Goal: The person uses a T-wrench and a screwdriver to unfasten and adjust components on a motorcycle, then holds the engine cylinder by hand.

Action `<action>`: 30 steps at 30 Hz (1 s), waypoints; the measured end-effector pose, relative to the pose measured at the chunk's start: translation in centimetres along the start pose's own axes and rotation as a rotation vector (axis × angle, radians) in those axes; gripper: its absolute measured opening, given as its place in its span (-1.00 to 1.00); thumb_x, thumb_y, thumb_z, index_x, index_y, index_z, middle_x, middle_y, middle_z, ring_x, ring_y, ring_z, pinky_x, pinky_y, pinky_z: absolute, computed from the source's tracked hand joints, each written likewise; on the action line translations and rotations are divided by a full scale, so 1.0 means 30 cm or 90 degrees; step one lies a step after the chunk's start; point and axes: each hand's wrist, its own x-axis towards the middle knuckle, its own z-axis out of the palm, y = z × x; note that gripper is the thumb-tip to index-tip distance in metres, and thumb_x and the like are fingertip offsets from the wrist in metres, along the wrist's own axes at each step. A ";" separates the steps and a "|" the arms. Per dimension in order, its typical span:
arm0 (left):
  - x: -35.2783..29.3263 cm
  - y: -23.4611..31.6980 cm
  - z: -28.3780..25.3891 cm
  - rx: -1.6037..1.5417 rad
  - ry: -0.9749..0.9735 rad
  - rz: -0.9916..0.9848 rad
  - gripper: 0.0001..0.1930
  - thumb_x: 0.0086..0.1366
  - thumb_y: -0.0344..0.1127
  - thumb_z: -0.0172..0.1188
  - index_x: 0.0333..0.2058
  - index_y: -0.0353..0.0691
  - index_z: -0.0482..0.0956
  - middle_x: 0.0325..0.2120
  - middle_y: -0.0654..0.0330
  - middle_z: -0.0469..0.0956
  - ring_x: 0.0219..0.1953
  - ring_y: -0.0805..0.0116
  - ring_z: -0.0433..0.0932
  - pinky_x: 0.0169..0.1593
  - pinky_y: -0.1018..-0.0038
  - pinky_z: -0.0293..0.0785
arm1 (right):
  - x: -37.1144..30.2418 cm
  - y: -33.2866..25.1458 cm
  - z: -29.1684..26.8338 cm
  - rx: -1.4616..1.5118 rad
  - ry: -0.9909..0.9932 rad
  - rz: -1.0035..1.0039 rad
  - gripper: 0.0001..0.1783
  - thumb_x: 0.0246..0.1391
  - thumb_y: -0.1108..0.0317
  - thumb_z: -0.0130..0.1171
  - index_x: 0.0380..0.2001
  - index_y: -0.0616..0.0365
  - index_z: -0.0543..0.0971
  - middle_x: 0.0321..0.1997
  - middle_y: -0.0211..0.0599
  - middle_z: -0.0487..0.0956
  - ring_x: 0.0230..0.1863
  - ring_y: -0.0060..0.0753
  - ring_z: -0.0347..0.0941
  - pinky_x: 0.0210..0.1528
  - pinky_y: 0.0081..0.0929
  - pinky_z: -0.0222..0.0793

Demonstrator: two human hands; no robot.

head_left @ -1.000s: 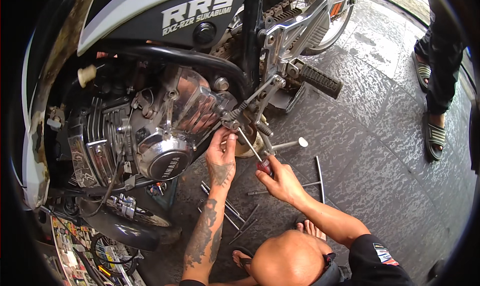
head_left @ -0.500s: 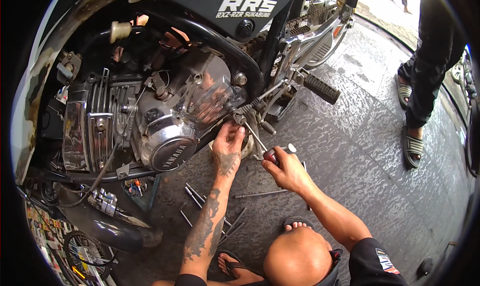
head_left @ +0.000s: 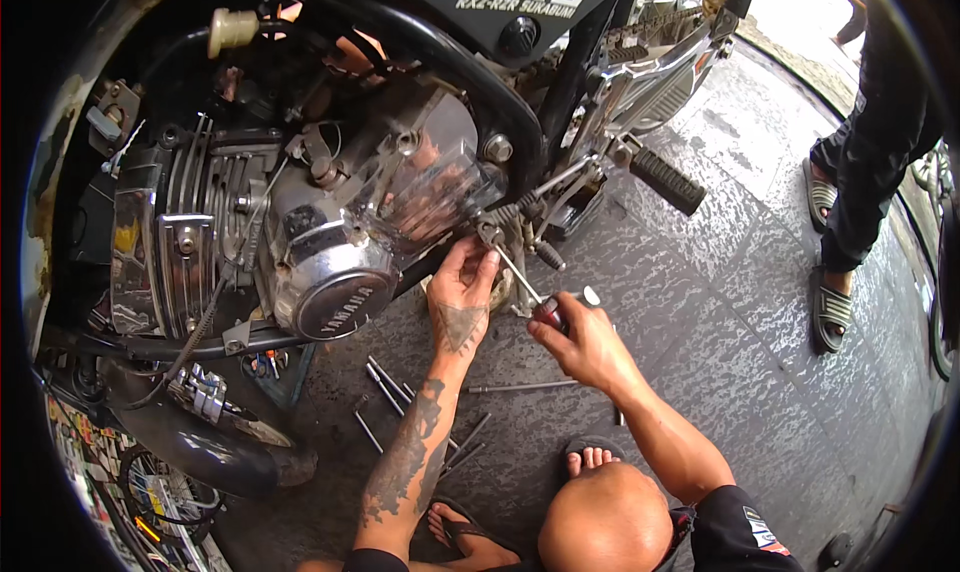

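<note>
My right hand [head_left: 588, 344] is closed around the dark red handle of a screwdriver [head_left: 521, 277]. The slim shaft slants up and left to a small metal lever joint [head_left: 489, 231] low beside the motorcycle engine [head_left: 425, 172]. Just below that joint is my left hand [head_left: 462, 302], thumb and fingers pinched together near the screwdriver's tip. What they grip, if anything, is hidden. A small rubber-covered pedal [head_left: 549, 255] sticks out to the right of the joint, with a ribbed footpeg [head_left: 665, 180] farther right.
Several metal rods [head_left: 468, 442] lie on the dark tiled floor by my left forearm, and a longer rod [head_left: 522, 387] lies below my hands. My bent knee [head_left: 606, 517] is at the bottom. Another person in sandals [head_left: 832, 312] stands at the right. A black exhaust pipe [head_left: 215, 452] curves at lower left.
The view has shifted slightly, moving the footpeg and lever joint a little to the right in the picture. Both hands keep nearly the same hold, with the screwdriver still at the joint.
</note>
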 end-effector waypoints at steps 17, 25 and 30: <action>-0.002 -0.050 0.021 -0.026 0.058 0.071 -0.75 0.27 -0.40 0.15 -0.09 -0.33 0.49 -0.34 0.26 0.57 -0.34 0.59 0.49 -0.21 0.63 0.43 | 0.013 0.055 0.033 0.001 0.073 -0.037 -0.69 -0.07 0.27 0.22 -0.31 0.28 0.49 -0.55 0.02 0.54 -0.50 -0.01 0.53 -0.39 -0.29 0.41; 0.000 -0.051 0.028 -0.005 0.062 0.090 -0.73 0.26 -0.36 0.18 -0.09 -0.31 0.49 -0.40 0.29 0.55 -0.42 0.61 0.46 -0.32 0.64 0.42 | 0.025 0.071 -0.001 0.027 0.052 -0.074 -0.70 -0.08 0.26 0.23 -0.34 0.26 0.49 -0.56 0.03 0.52 -0.52 -0.04 0.51 -0.40 -0.29 0.38; 0.002 -0.005 0.010 0.067 0.078 0.094 -0.75 0.24 -0.33 0.21 -0.14 -0.32 0.52 -0.44 0.32 0.54 -0.49 0.63 0.41 -0.39 0.64 0.39 | 0.057 -0.025 -0.090 -0.104 -0.030 0.000 -0.73 -0.11 0.25 0.22 -0.42 0.23 0.48 -0.54 0.02 0.53 -0.41 0.09 0.51 -0.34 -0.16 0.38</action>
